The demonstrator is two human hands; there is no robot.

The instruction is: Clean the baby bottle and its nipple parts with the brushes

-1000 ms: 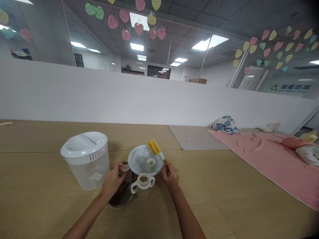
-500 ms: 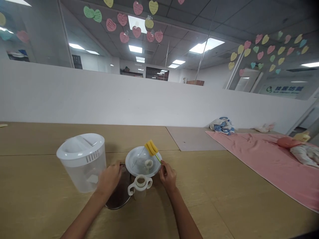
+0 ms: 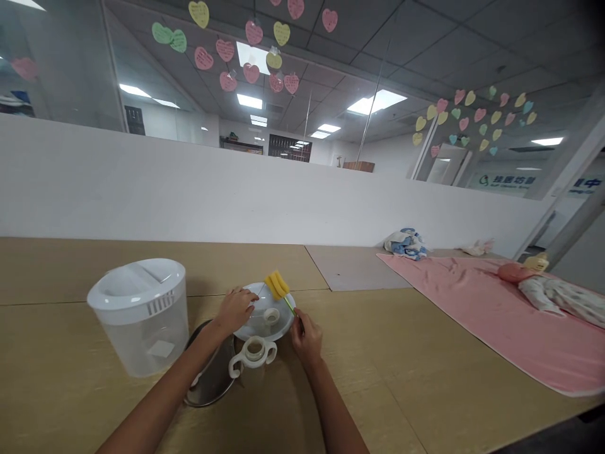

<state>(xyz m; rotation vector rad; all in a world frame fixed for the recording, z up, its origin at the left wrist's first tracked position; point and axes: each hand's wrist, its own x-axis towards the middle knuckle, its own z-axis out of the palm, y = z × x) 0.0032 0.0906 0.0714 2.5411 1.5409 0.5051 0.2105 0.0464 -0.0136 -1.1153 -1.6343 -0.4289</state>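
My right hand is closed on the green handle of a bottle brush whose yellow sponge head sticks up over the far rim of a clear bowl. My left hand rests on the bowl's left rim, fingers curled over it. A small white ring cap lies inside the bowl. A white two-handled bottle collar stands just in front of the bowl, between my hands.
A white lidded plastic container stands to the left. A round metal lid lies under my left forearm. A pink cloth with a baby doll covers the table's right side. A white partition runs behind.
My left hand moved from beside the container, over the metal lid, up onto the bowl's left rim. The small ring it held a second ago is out of sight. The view shifted right.
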